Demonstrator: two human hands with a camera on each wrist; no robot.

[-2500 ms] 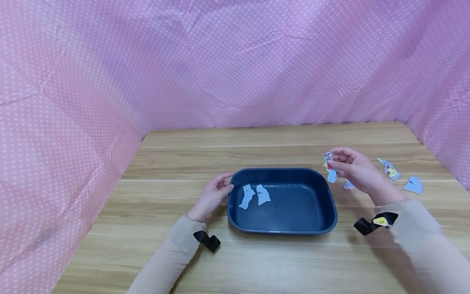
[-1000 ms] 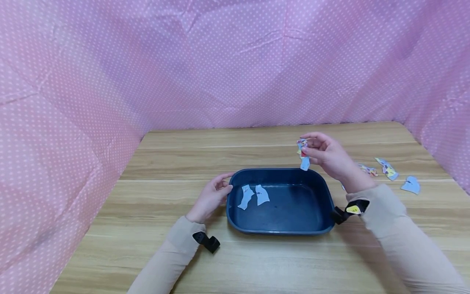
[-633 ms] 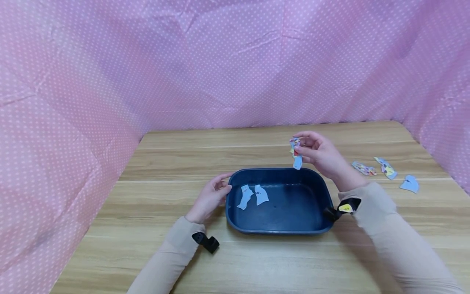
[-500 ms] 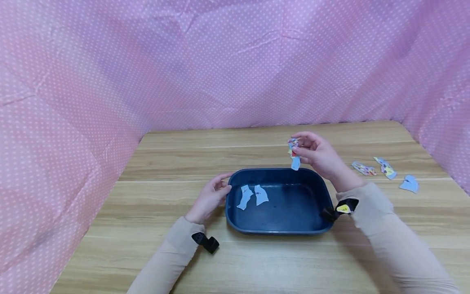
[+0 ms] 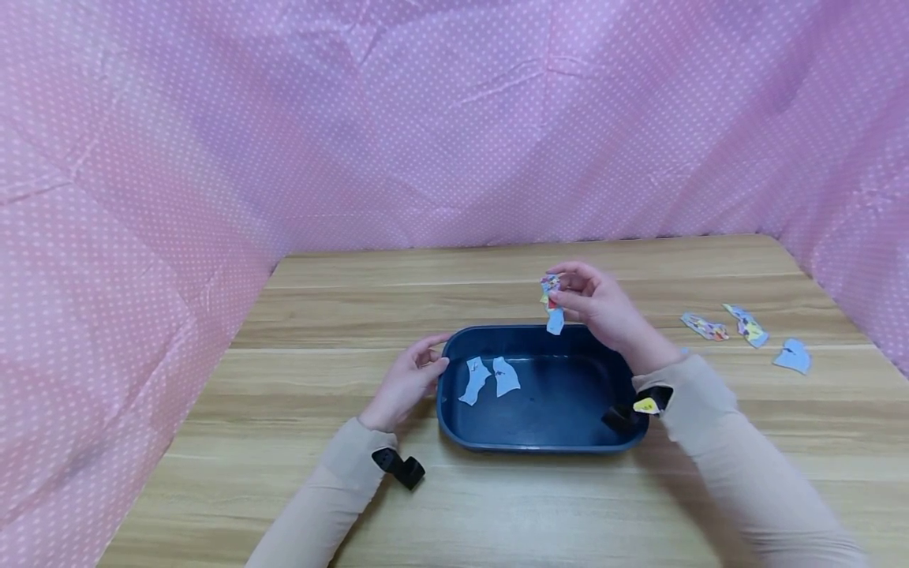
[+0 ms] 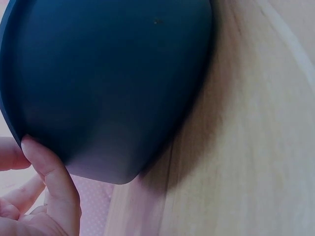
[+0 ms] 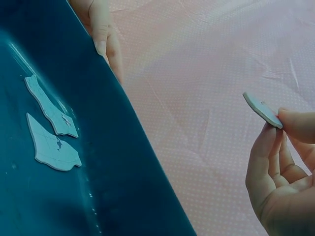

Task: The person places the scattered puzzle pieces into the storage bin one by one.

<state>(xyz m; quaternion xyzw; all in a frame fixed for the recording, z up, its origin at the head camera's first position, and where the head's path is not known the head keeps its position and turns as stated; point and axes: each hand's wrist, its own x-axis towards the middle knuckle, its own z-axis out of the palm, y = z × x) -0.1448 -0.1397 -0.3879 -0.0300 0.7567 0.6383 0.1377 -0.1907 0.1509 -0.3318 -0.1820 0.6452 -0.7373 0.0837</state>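
My left hand [image 5: 406, 383] pinches the left rim of a dark blue plastic basin [image 5: 540, 449], its thumb [image 6: 54, 172] on the rim in the left wrist view. Above the basin's far edge, my right hand [image 5: 602, 310] holds a flat, irregular puzzle piece [image 5: 555, 322] between thumb and fingertips. That piece is pale blue below, with a multicoloured print higher up; the right wrist view shows the held piece [image 7: 260, 109] nearly edge-on. Two pale blue pieces, a longer one [image 5: 474, 382] and a broader one [image 5: 506, 378], lie side by side at the basin's left end.
Right of the basin on the wooden table [image 5: 341, 315] lie a multicoloured piece [image 5: 705, 326], a yellow-and-blue piece [image 5: 747, 326] and a pale blue piece [image 5: 792, 356]. A sliver of another shows beside the right sleeve [image 5: 738, 457]. Pink dotted cloth [image 5: 426, 158] hangs around the table.
My right hand has carried the puzzle piece leftward from the right-hand table area to above the basin's far edge, uncovering a multicoloured piece there. The left hand stays at the rim.
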